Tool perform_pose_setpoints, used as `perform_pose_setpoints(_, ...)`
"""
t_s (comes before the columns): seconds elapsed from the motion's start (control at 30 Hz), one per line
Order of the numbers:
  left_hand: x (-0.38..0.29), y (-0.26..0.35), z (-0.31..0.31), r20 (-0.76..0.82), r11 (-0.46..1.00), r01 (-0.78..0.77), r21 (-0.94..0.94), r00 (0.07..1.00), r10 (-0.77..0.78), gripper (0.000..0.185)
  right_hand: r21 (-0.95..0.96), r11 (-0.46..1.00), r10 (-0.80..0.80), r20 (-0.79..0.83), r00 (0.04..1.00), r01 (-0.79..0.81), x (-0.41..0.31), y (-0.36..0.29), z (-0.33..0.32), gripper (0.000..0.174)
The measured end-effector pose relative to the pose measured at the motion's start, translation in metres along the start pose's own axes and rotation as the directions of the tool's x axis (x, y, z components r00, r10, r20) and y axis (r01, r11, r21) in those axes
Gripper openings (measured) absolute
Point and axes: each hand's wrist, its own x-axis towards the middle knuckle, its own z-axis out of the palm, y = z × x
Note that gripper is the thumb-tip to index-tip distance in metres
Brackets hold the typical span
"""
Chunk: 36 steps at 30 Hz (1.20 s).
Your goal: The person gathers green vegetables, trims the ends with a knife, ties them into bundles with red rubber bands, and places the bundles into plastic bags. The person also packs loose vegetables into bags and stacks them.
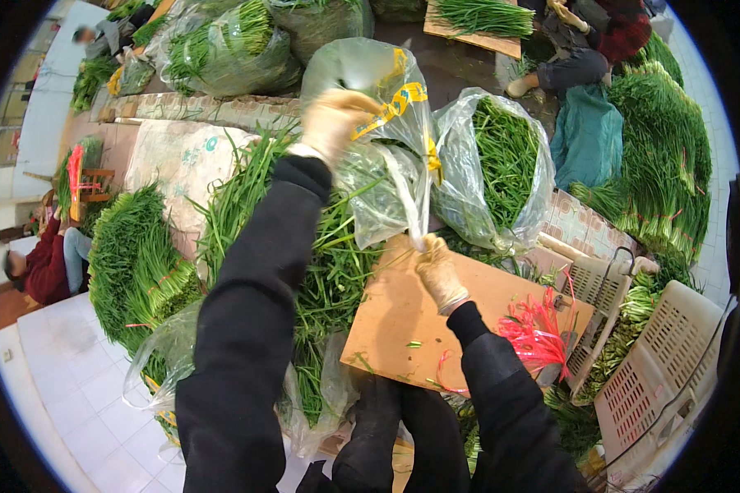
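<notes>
My right hand [441,274], in a pale glove, grips the twisted whitish end of a clear plastic bag [401,185] with yellow printed bands, above a wooden board [407,314]. Up at the bag's yellow band is my gloved left hand [339,126]; motion blur hides whether its fingers hold the plastic. Loose green garlic chives [339,283] lie below the bag, partly behind my left sleeve. Red plastic ties [536,330] are bunched on the board's right side.
An open clear bag of cut greens [505,160] stands right of my hands. Plastic crates [660,345] flank the board's right. Bundled chives [142,265] are stacked left, more bundles [660,148] far right. A person [592,49] sits upper right; another [43,265] sits far left.
</notes>
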Motion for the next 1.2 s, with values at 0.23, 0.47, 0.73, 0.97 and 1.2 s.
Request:
perform_pose_setpoints(0.23, -0.104, -0.125, -0.169, -0.073, 0.895, 0.309, 0.321, 0.951, -0.301, 0.026, 0.056, 0.998, 0.039, 0.051, 0.998, -0.041, 0.081, -0.049, -0.054, 0.022)
perform_pose_setpoints(0.47, -0.294, -0.187, -0.186, -0.325, 0.816, 0.501, -0.288, 0.751, -0.575, 0.024, 0.078, 0.789, -0.614, 0.117, 0.780, 0.609, 0.205, -0.189, -0.081, 0.020)
perform_pose_setpoints(0.73, -0.197, -0.176, -0.165, -0.253, 0.888, 0.454, -0.077, 0.852, -0.458, 0.015, -0.579, 0.783, -0.170, 0.151, 0.974, 0.226, 0.206, -0.070, -0.120, 0.018)
perform_pose_setpoints(0.97, -0.115, -0.144, -0.167, -0.214, 0.911, 0.409, -0.057, 0.886, -0.411, 0.014, -0.193, 0.980, -0.035, 0.041, 0.999, 0.042, 0.134, 0.002, -0.053, 0.021)
perform_pose_setpoints(1.2, -0.073, -0.146, -0.143, -0.344, 0.890, 0.442, 0.109, 0.857, -0.384, 0.013, -0.316, 0.948, -0.018, 0.082, 0.996, 0.043, 0.097, -0.001, -0.051, 0.033)
